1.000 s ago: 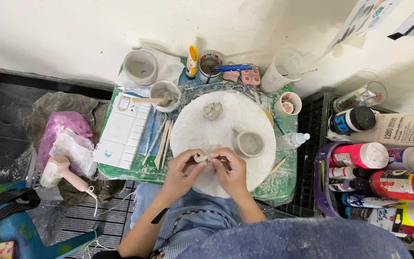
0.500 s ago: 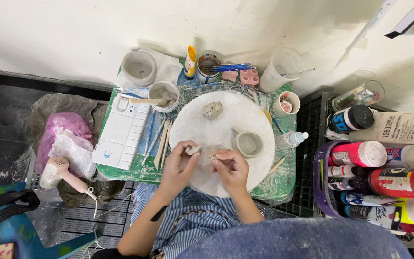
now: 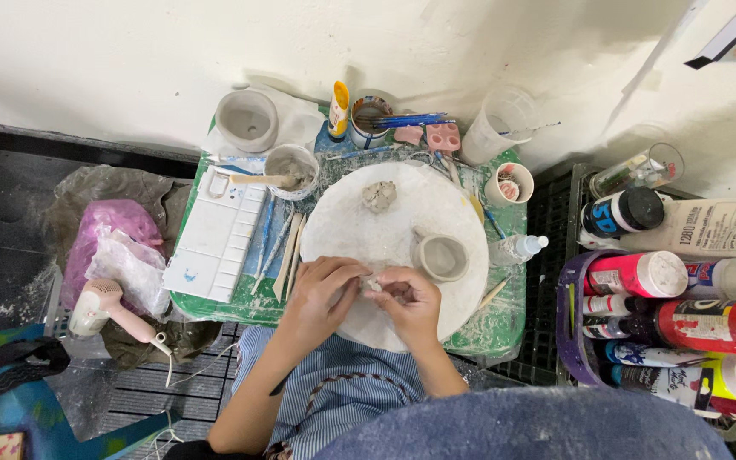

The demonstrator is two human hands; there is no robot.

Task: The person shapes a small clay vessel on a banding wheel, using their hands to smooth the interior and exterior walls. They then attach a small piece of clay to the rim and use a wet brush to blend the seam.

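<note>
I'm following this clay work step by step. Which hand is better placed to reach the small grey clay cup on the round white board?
Probably the right hand: the small grey clay cup stands just beyond it on the round white board, while the left hand lies farther off.

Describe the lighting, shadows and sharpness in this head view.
Head view: soft, even light; faint shadows on the white wall; the round white work board is sharp; left hand and right hand pinch a small grey clay piece; wide-angle bending at edges.
</note>
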